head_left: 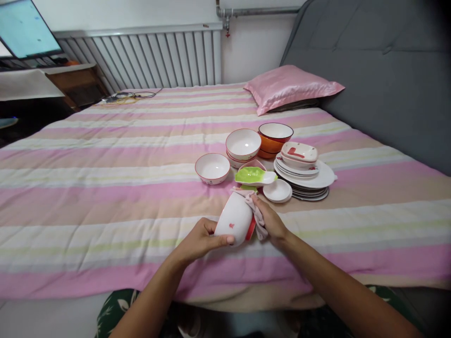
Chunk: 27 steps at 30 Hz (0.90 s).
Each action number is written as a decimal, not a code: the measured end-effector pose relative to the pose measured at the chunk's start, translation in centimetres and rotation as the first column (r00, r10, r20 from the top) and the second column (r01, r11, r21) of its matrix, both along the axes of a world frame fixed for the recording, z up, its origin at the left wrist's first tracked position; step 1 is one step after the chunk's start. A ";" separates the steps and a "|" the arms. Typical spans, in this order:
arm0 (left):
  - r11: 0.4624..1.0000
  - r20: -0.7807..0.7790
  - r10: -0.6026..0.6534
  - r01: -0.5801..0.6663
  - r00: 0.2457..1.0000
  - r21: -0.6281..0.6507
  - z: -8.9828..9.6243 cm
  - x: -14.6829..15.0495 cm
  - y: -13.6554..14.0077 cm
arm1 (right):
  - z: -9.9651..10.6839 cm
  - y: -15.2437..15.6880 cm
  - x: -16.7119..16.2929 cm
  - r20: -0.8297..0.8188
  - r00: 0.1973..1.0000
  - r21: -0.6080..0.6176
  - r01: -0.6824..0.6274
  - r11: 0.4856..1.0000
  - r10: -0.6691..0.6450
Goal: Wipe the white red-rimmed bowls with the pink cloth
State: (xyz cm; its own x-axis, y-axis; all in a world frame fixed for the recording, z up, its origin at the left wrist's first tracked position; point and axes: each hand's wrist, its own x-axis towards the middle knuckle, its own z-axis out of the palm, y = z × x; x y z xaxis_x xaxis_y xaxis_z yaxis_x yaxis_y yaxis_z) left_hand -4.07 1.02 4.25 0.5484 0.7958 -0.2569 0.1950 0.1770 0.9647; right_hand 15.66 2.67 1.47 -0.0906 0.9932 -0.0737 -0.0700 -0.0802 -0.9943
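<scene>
A white bowl (232, 219) with a small red mark and a red foot is tipped on its side above the bed's front part. My left hand (202, 238) grips it near the rim, thumb along the outside. My right hand (269, 218) is closed on a pale pink cloth (260, 220), which lies against the bowl's base and upper side. Just beyond stand a green leaf-shaped dish (252, 175) and a white spoon-like dish (277, 191). A single white bowl with a red rim (212, 168) sits to their left.
Stacked white bowls (243, 144), orange bowls (275, 141) and a pile of plates (326, 176) topped by a square dish (299, 152) stand on the striped bedspread (123, 206). A pink pillow (291, 87) lies farther back, and cables (130, 96) at the far left.
</scene>
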 end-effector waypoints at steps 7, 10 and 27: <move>0.965 0.209 0.234 -0.201 0.949 -0.168 -0.7 -0.3 0.3 | -0.9 -0.3 -0.2 -0.109 0.994 -0.098 -0.003 0.995 -0.008; 0.927 0.290 0.341 -0.270 0.894 -0.260 -0.7 -0.3 0.5 | -0.8 -0.5 -0.4 -0.132 0.991 -0.063 -0.033 0.997 0.024; 0.655 0.451 0.745 -0.415 0.491 -0.631 -1.0 -0.5 2.0 | -1.6 -2.0 -1.2 0.389 0.921 0.325 -0.147 0.934 0.010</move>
